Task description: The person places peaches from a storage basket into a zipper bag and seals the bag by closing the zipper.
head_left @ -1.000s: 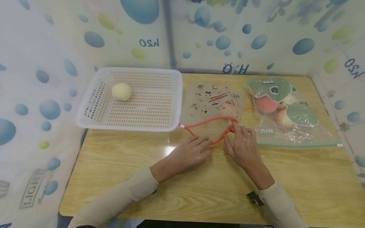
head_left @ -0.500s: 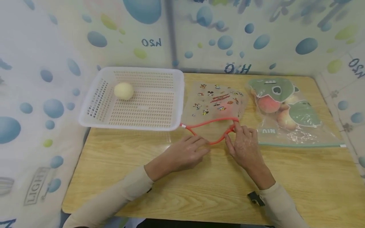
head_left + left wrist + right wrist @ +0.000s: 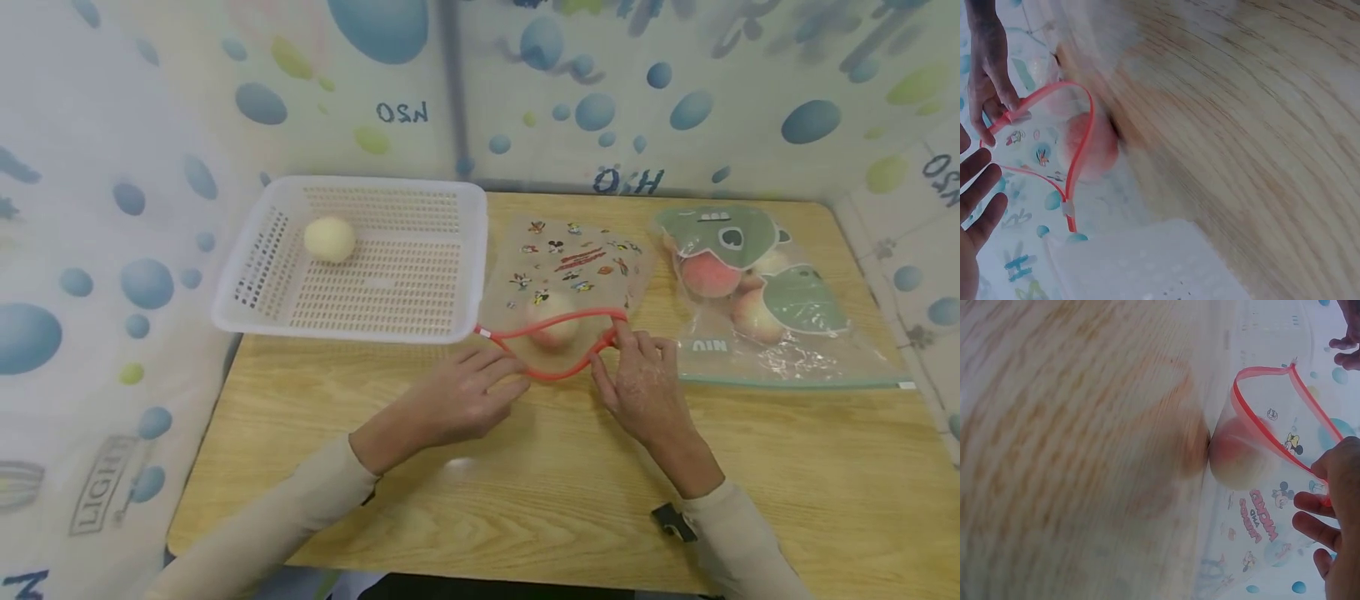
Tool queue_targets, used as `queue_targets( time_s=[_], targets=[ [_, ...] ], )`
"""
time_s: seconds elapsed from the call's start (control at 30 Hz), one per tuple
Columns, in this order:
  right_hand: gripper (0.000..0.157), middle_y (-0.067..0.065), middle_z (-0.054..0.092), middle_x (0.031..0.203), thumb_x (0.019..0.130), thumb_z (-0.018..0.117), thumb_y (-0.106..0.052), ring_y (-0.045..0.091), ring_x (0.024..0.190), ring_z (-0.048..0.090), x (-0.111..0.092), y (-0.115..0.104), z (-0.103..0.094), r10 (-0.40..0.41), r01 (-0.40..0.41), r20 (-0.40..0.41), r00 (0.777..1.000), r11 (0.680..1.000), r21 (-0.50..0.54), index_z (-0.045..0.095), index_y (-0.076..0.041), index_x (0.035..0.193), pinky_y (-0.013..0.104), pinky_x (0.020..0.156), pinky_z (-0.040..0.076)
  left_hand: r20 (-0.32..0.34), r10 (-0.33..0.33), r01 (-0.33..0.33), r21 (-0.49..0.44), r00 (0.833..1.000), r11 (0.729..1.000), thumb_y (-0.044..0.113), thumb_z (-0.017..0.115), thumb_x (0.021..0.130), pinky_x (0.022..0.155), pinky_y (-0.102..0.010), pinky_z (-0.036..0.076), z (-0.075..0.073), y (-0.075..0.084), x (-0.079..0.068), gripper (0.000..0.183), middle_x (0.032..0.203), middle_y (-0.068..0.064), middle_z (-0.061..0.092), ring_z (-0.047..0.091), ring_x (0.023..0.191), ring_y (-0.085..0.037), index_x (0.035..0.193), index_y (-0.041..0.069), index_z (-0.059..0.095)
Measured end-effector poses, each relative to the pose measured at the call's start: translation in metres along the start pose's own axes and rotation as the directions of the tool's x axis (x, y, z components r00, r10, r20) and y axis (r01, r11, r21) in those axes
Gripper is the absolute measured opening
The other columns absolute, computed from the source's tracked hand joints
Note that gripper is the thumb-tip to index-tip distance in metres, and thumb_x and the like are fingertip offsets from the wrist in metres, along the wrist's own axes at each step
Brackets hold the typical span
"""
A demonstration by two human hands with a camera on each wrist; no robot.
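Note:
A clear zip bag (image 3: pixel 525 267) with cartoon prints and a red zip edge (image 3: pixel 551 373) lies mid-table, its mouth spread towards me. One peach (image 3: pixel 552 325) sits inside, just behind the mouth; the right wrist view shows its red and pale sides (image 3: pixel 1241 456). My right hand (image 3: pixel 645 383) pinches the red edge at the mouth's right end. To the left of the mouth is my left hand (image 3: pixel 457 396), fingers loosely extended and nothing held; the left wrist view shows those fingers (image 3: pixel 982 187) spread apart.
A white perforated basket (image 3: pixel 480 250) stands at the back left, a pale yellow round fruit (image 3: pixel 330 240) inside it. Several peaches fill a second zip bag (image 3: pixel 720 350) with green prints at the right. Patterned curtains (image 3: pixel 495 92) rise behind the table.
My left hand has moved left, away from the bag's mouth. A peach now shows near the mouth; a pink patch farther back in the bag has gone. My right hand stays put.

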State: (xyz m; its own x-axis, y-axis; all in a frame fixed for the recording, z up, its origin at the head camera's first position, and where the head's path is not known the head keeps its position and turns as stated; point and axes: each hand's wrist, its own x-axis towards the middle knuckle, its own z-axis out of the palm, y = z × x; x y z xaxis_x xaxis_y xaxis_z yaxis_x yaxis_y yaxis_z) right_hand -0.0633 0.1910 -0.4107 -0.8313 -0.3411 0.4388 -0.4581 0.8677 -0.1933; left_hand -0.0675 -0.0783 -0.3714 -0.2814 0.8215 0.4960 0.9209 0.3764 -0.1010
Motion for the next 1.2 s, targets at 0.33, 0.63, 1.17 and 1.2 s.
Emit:
queue_targets(
  time_s=[0.33,0.63,1.17,1.2],
  targets=[
    [0.058,0.015,0.058,0.088,0.087,0.048,-0.036,0.031,0.084,0.052,0.000,0.000,0.000,0.027,-0.027,0.011,1.000,1.000,0.002,0.036,0.005,0.126,0.047,0.076,0.033,-0.112,-0.070,0.071,0.005,0.991,0.997,0.012,0.043,0.081,0.066,-0.035,0.047,-0.015,-0.024,-0.025,0.025,0.095,-0.008,0.061,0.057,0.089,-0.025,0.097,0.004,0.061],
    [0.057,0.014,0.058,0.087,0.088,0.047,-0.037,0.030,0.084,0.050,0.000,-0.001,-0.001,0.058,-0.058,0.042,0.997,0.998,0.004,0.035,0.004,0.127,0.047,0.080,0.032,-0.039,-0.257,0.260,0.114,0.966,0.959,0.012,0.048,0.080,0.067,-0.038,0.048,-0.043,-0.074,-0.045,0.027,0.101,-0.008,0.060,0.056,0.090,-0.027,0.103,0.004,0.060],
    [0.054,0.015,0.058,0.087,0.087,0.049,-0.034,0.031,0.080,0.051,-0.003,-0.001,0.000,0.030,-0.030,0.009,0.999,1.000,0.004,0.038,0.005,0.123,0.047,0.076,0.033,0.159,-0.464,0.426,0.223,0.871,0.877,0.016,0.059,0.081,0.064,-0.045,0.047,-0.052,-0.151,-0.073,0.040,0.109,-0.017,0.056,0.053,0.092,-0.035,0.116,-0.002,0.053],
    [0.054,0.015,0.058,0.087,0.086,0.050,-0.033,0.031,0.080,0.051,-0.003,-0.001,0.001,0.027,-0.027,0.008,1.000,1.000,0.002,0.038,0.005,0.123,0.047,0.076,0.034,0.179,-0.491,0.451,0.223,0.853,0.864,0.016,0.059,0.080,0.065,-0.046,0.047,-0.052,-0.157,-0.076,0.041,0.110,-0.017,0.056,0.053,0.093,-0.036,0.116,-0.002,0.053]
  ],
)
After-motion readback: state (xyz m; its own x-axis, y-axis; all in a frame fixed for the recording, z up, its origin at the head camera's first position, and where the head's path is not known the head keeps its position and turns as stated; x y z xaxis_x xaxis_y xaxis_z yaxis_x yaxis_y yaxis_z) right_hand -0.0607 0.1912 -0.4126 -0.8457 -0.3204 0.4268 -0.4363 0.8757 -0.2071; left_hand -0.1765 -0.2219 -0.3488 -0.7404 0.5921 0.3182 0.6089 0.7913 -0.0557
